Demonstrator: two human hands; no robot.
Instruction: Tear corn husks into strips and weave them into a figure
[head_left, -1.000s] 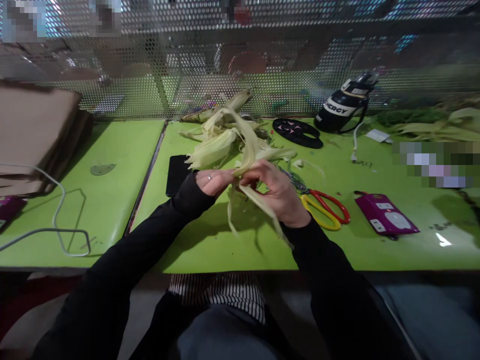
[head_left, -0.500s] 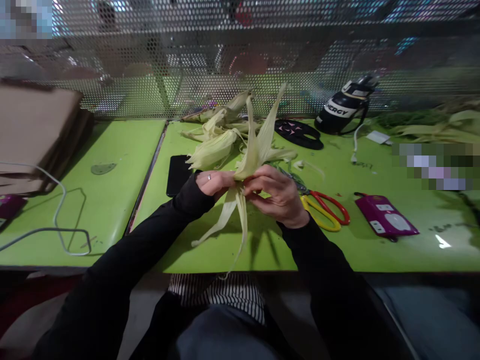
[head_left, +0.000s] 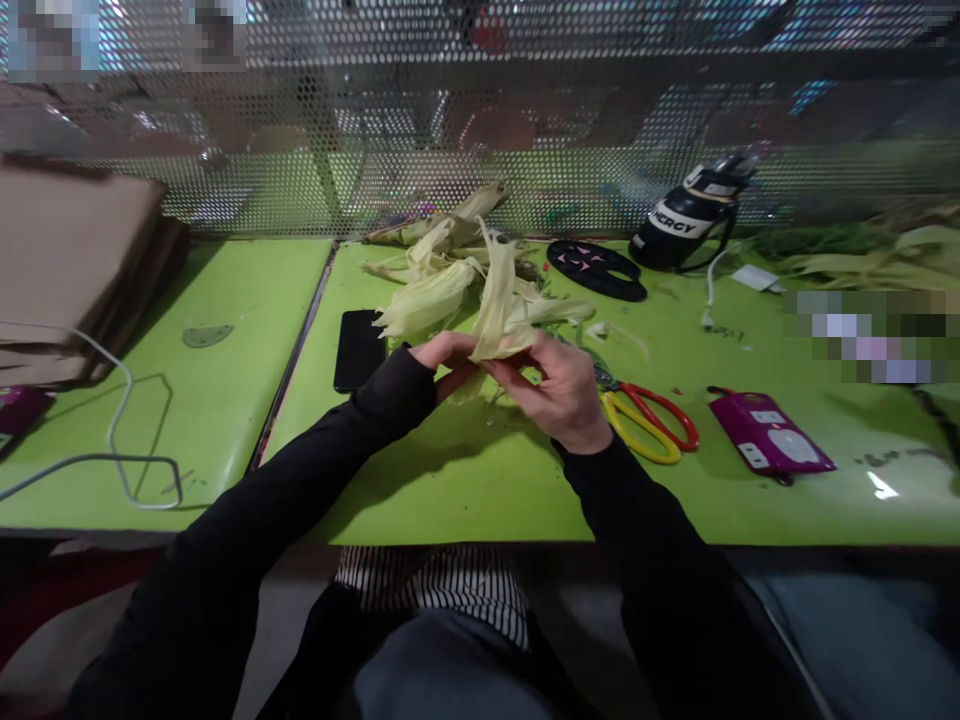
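Both hands meet over the front middle of the green table, pinching pale yellow-green corn husk strips [head_left: 496,300]. My left hand [head_left: 448,358] is closed on the lower left side of the husk. On the other side, my right hand [head_left: 562,385] grips it between thumb and fingers. One strip stands up above the hands with a curled tip; part of the husk is hidden by the fingers. Just behind lies a heap of more corn husks [head_left: 427,295]. Scissors [head_left: 649,420] with one red and one yellow handle rest right of my right hand.
A black phone [head_left: 360,350] lies left of the husks. Behind are a black palette-shaped plate [head_left: 596,270] and a tilted black bottle [head_left: 682,220]. A purple power strip [head_left: 772,432] sits right; brown paper bags [head_left: 75,260] and a grey cable [head_left: 124,400] are left.
The husk's long strips that hung below my hands no longer hang there. Its upper strips have folded lower and closer together. Both hands stay near the same spot, still gripping.
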